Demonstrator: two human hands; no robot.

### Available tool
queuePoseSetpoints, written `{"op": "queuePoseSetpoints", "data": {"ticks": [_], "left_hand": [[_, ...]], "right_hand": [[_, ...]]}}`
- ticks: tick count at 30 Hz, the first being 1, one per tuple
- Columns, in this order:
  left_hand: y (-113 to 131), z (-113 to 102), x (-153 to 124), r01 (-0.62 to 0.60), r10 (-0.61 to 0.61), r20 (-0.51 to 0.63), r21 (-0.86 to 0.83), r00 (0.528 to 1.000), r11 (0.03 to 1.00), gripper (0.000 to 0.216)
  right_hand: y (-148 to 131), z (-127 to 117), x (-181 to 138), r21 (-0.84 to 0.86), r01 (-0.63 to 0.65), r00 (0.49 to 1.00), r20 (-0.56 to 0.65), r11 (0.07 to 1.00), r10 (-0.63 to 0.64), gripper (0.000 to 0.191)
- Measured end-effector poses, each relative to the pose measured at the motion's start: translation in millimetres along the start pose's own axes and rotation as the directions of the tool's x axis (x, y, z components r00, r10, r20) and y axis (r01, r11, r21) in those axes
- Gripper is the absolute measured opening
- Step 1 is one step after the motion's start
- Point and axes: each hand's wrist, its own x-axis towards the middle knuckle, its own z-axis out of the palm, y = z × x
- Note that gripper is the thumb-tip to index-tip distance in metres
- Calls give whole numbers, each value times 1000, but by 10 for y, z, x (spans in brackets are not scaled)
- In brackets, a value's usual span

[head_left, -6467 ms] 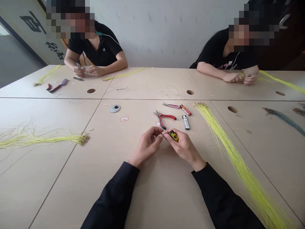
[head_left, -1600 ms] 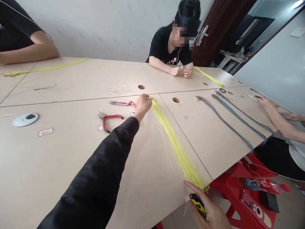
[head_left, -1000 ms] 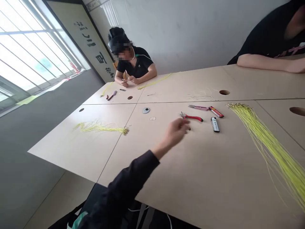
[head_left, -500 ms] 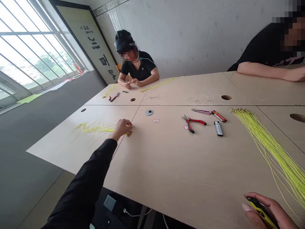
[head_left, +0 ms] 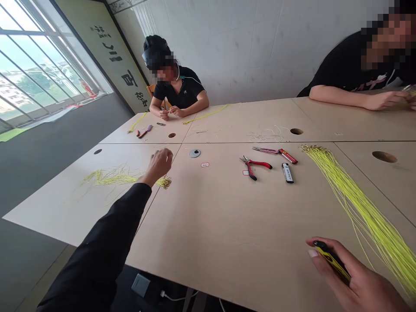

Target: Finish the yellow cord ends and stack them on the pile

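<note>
My left hand (head_left: 159, 165) hovers over the left of the table, its fingers curled and pressed together. What they pinch, if anything, is too small to make out. Just below it lies a bundle of thin yellow cords (head_left: 112, 178) with brownish-gold ends (head_left: 165, 182); my wrist covers part of it. At the lower right my right hand (head_left: 352, 271) is wrapped round a slim black-and-yellow object (head_left: 331, 261), whose kind I cannot tell. Beside that hand lies a larger bundle of yellow cords (head_left: 357, 203), its gold-coloured ends away from me.
Red-handled pliers (head_left: 255, 167), purple-handled snips (head_left: 266, 150), a red lighter (head_left: 287, 156) and a white-and-black lighter (head_left: 287, 173) lie mid-table. A grey disc (head_left: 194, 153) lies left of them. Two people (head_left: 180, 93) sit across the table, hands on its far side.
My left hand has lifted off the gold ends of the left cord bundle, uncovering them. My right hand has come further into view with the black-and-yellow object. The view has shifted slightly.
</note>
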Motion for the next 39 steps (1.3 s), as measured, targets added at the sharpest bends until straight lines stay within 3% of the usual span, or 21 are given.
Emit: {"op": "queuePoseSetpoints", "data": {"ticks": [3, 5, 7, 10, 12, 14, 17, 22, 33, 39], "left_hand": [[471, -56, -5, -136, 57, -300, -249, 952, 959, 6], [930, -4, -132, -280, 104, -356, -488, 929, 827, 4], [1412, 129, -344, -293, 142, -260, -756, 955, 586, 4], [1956, 405, -682, -17, 225, 29, -980, 974, 196, 20], [2127, 582, -831, 177, 304, 186, -983, 934, 57, 27], [2172, 727, -898, 286, 363, 265, -958, 893, -4, 29], [2140, 871, -912, 347, 426, 305, -938, 852, -23, 29], [2115, 964, -924, 381, 491, 361, -922, 793, 62, 31], [2136, 912, -933, 358, 440, 400, -916, 804, 178, 26], [2148, 937, -967, 343, 436, 367, -930, 822, 135, 17]], "right_hand": [[-309, 17, 163, 64, -31, 999, -14, 997, 32, 44], [-509, 60, 340, 151, -15, 1000, 20, 988, 12, 43], [-674, 124, 568, 263, 28, 997, 60, 964, -45, 45], [-830, 238, 935, 436, 71, 992, 59, 897, -108, 52], [-873, 307, 1143, 533, 96, 987, 55, 841, -148, 55], [-874, 362, 1292, 594, 112, 982, 58, 797, -181, 56], [-825, 418, 1401, 630, 118, 976, 71, 768, -208, 52], [-708, 442, 1418, 596, 139, 978, 42, 791, -203, 41], [-720, 373, 1350, 538, 154, 974, 56, 829, -218, 33], [-764, 338, 1328, 519, 174, 975, 26, 837, -219, 33]]}}
